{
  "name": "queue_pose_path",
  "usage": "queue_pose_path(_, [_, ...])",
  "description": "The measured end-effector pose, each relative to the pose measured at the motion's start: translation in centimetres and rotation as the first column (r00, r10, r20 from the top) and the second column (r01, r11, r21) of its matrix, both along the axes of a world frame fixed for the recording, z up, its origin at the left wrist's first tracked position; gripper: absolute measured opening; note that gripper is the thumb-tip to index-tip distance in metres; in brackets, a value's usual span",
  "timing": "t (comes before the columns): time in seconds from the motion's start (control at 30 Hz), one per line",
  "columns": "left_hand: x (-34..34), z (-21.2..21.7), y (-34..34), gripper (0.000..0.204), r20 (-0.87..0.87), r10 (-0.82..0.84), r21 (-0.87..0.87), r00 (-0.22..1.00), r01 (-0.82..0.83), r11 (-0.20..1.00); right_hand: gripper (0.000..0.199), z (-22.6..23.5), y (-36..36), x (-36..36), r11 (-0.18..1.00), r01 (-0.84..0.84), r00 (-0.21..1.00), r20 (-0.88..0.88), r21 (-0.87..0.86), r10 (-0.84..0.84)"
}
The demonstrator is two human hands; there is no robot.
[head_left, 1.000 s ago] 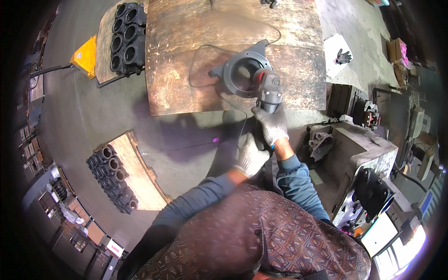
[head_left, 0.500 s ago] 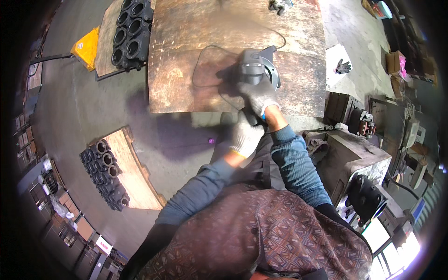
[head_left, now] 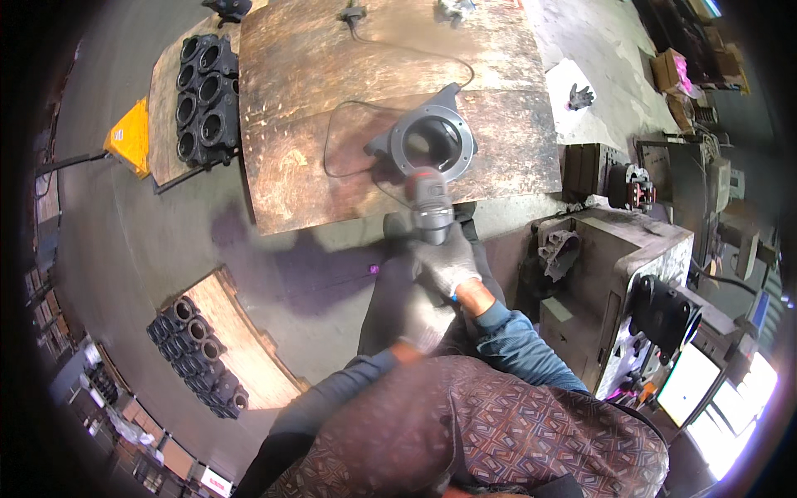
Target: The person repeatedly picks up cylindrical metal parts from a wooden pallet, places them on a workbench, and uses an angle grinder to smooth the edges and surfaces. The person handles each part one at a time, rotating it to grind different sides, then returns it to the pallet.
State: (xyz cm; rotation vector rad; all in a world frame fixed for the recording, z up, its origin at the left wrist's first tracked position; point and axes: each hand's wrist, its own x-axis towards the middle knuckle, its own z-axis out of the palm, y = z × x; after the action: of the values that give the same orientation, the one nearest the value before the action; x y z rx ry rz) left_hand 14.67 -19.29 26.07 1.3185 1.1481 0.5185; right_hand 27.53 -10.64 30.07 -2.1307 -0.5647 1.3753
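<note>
A corded handheld power tool (head_left: 429, 199), grey with a reddish front end, is pulled back over the table's near edge. My gloved right hand (head_left: 448, 259) is closed round its body behind the head. My gloved left hand (head_left: 427, 319), blurred, is closed at the tool's rear end close to my body; its fingers show poorly. Just beyond the tool, a dark cast metal part (head_left: 398, 149) with a round flanged opening lies on the worn wooden table (head_left: 290, 124). The tool's head hides a little of the flange's near rim.
A black cord (head_left: 328, 137) loops across the table. Left stand dark castings (head_left: 209, 87) on a pallet by a yellow pallet jack (head_left: 130, 139); more castings (head_left: 195, 332) lie on a lower pallet (head_left: 241, 349). A grey machine (head_left: 631, 241) is close on my right.
Both hands and the power tool have drawn back toward my body, off the casting. The round flange now shows almost whole. My view has shifted somewhat.
</note>
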Motion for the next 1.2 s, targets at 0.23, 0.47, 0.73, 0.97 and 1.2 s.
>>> queue_pose_path(0.23, [5.1, -0.6, 3.0, 0.085, -0.08, -0.309, 0.013, 0.948, 0.311, 0.95, 0.044, 0.2, -2.1, 6.0, 0.868, 0.397, 0.917, -0.087, 0.299, -0.389])
queue_pose_path(0.47, [14.3, 2.3, 7.3, 0.086, -0.615, -0.394, 0.249, 0.683, 0.643, 0.724, 0.035, -1.8, -2.0, 15.1, 0.588, 0.755, 0.656, -0.318, 0.29, -0.685])
queue_pose_path(0.73, [24.7, 0.2, 10.9, 0.1, -0.307, -0.573, -0.267, 0.76, 0.51, 0.818, 0.049, -8.5, -1.3, 28.3, 0.611, 0.791, 0.339, -0.838, 0.009, -0.427])
queue_pose_path(0.97, [31.7, -3.4, 14.1, 0.092, -0.458, -0.558, -0.242, 0.692, 0.507, 0.827, 0.035, -16.6, 1.3, 32.1, 0.768, 0.637, 0.653, -0.583, 0.076, -0.484])
queue_pose_path(1.2, [25.3, 1.0, 16.5, 0.038, -0.351, -0.079, 0.169, 0.933, 0.146, 0.975, 0.038, -26.8, 2.5, 37.0, 0.723, 0.668, 0.219, -0.882, -0.177, -0.418])
